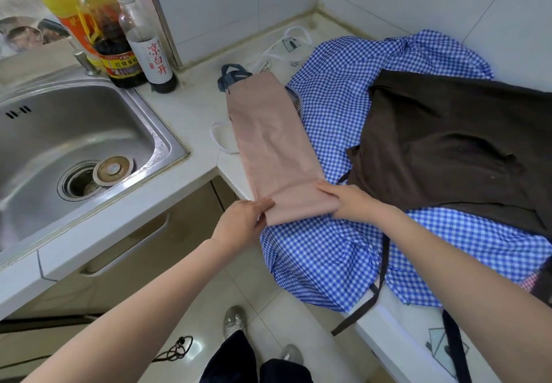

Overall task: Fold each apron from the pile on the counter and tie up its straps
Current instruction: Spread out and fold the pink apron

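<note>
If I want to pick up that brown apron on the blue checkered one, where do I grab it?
Probably the brown cloth apron's near corner by the right hand, coming from the counter's front edge. That corner lies loose and slightly raised on the blue checkered apron, and its dark strap dangles there too.

Pink apron [274, 143], folded long strip

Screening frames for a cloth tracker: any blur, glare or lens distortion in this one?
Head view: strong wide-angle bending at the edges, the sink rim and wall tiles curve; the bottles at top left are smeared and soft; a mild sheen on the sink steel; the pink apron and both hands, left and right, are sharp under even, soft light.
</note>
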Motion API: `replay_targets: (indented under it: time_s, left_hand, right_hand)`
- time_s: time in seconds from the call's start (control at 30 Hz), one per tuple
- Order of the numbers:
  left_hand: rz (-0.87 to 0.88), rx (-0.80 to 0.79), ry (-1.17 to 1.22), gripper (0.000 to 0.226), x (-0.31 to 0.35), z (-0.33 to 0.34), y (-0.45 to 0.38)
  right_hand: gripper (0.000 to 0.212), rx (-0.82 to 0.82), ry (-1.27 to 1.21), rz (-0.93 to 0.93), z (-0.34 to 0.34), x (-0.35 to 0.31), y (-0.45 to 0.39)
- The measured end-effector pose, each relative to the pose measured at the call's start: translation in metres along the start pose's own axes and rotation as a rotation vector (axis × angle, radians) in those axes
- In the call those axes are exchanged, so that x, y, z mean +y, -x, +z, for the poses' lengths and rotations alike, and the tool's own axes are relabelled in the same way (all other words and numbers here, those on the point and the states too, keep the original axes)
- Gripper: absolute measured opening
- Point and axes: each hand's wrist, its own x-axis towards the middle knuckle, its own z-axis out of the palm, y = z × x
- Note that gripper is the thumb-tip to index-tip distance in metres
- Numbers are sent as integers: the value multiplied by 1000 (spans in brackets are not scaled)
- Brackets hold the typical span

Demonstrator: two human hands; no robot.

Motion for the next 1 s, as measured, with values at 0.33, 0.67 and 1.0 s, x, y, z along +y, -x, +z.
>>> replay_targets:
  time_s: [0.33, 0.67, 1.0]
  left_hand:
    - [-491, 78, 468, 22, -13, -12, -32]
    - [118, -124, -367, 56, -11, -24, -61]
    - [132, -429, -332, 92, -36, -1, -73]
  right_hand:
    - [28, 315, -278, 294, -15, -18, -34]
    - [36, 357, -4, 425, 1, -39, -58]
    - [91, -22, 437, 27, -1, -41, -42]
